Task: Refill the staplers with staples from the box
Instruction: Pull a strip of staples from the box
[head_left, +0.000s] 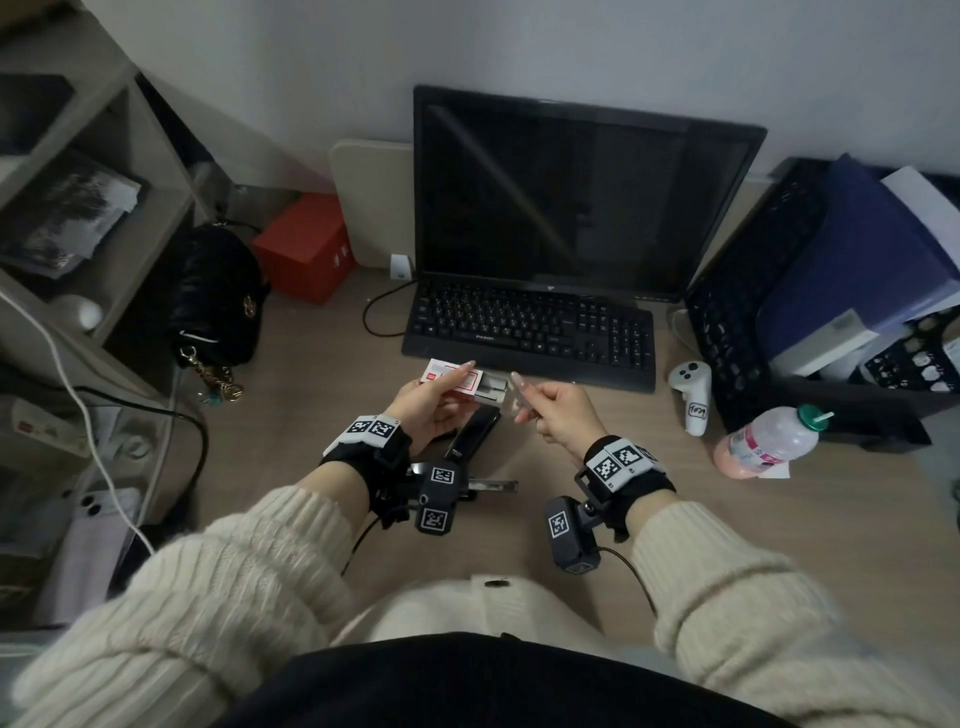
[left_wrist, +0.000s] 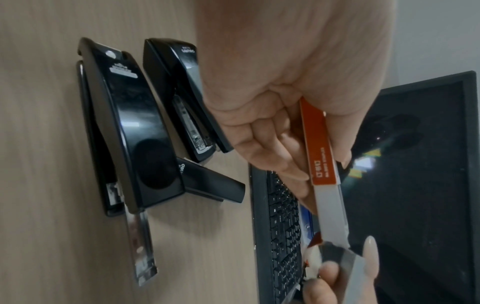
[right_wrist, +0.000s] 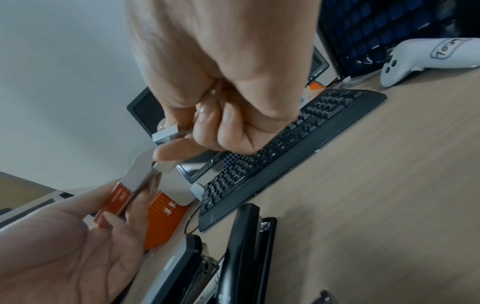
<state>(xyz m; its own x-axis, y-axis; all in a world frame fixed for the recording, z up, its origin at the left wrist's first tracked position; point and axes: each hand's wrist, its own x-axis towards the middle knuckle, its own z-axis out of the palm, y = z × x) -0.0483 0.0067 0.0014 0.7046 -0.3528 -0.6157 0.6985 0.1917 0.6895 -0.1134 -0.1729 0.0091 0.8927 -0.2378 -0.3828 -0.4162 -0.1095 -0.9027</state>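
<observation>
My left hand grips a red-and-white staple box above the desk, with its grey inner tray slid out to the right. My right hand pinches a grey strip of staples just beyond the tray's open end. Three black staplers lie on the desk below the hands. The large one has its metal magazine pulled out. A second stapler lies with its top lifted open. A small stapler lies beside them. In the head view one stapler shows between the wrists.
A black keyboard and dark monitor stand just behind the hands. To the right are a white controller, a pink bottle and a black mesh organizer. A black handbag and red box sit left.
</observation>
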